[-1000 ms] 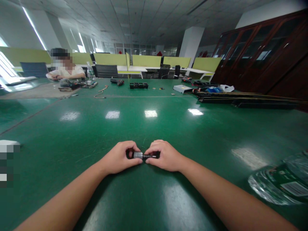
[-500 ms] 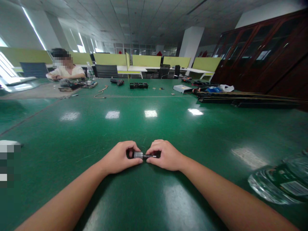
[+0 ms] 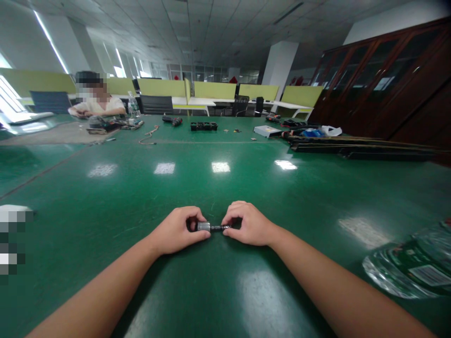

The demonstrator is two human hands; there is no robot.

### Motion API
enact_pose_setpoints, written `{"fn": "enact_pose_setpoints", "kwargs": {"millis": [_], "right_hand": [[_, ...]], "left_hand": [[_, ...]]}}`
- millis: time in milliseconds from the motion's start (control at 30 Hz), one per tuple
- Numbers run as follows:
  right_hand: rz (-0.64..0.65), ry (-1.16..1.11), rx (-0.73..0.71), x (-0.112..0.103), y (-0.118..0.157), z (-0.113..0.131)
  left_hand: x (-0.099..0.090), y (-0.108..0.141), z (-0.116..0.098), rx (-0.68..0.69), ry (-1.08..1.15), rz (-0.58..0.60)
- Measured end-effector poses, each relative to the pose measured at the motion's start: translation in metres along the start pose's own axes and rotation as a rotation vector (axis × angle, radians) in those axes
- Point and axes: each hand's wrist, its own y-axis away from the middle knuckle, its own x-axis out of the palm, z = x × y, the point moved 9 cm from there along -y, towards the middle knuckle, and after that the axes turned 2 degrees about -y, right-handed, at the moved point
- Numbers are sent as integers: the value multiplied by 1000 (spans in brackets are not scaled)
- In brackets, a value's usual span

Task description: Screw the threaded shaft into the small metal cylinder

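Near the front of the green table (image 3: 197,183), my left hand (image 3: 179,230) grips a silver metal cylinder (image 3: 203,226) between thumb and fingers. A thin dark shaft (image 3: 215,228) sticks out of the cylinder to the right. My right hand (image 3: 250,224) pinches a small dark coiled piece, which looks like a spring (image 3: 226,227), around the shaft's outer end. A short gap with bare shaft shows between the cylinder and my right fingertips. The left end of the cylinder is hidden in my left hand.
A large clear bottle (image 3: 412,267) lies at the right edge. Farther back are a black tray (image 3: 203,126), a power drill (image 3: 172,120), a silver box (image 3: 267,131) and long dark bars (image 3: 362,146). A person (image 3: 100,104) sits at the far left.
My right hand has moved a little to the right, away from the cylinder, with the coiled piece. More bare shaft now shows. My left hand has hardly moved.
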Motion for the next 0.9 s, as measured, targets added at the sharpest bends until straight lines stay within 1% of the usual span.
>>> {"fn": "enact_pose_setpoints", "kwargs": {"millis": [67, 200, 300, 500, 667, 800, 900], "right_hand": [[7, 1, 24, -3, 1, -5], [-3, -21, 122, -11, 3, -20], [-12, -51, 155, -14, 3, -25], [19, -28, 106, -11, 1, -17], [19, -20, 102, -11, 2, -18], [-6, -44, 78, 0, -2, -10], [-54, -22, 99, 8, -6, -4]], "left_hand": [[-1, 0, 1, -4, 4, -12], [-2, 0, 3, -8, 0, -22], [-2, 0, 3, -13, -5, -18], [-2, 0, 2, -27, -7, -12], [-3, 0, 1, -26, -2, -20], [-2, -2, 3, -26, 2, -21], [-1, -2, 3, -12, 34, -28]]}}
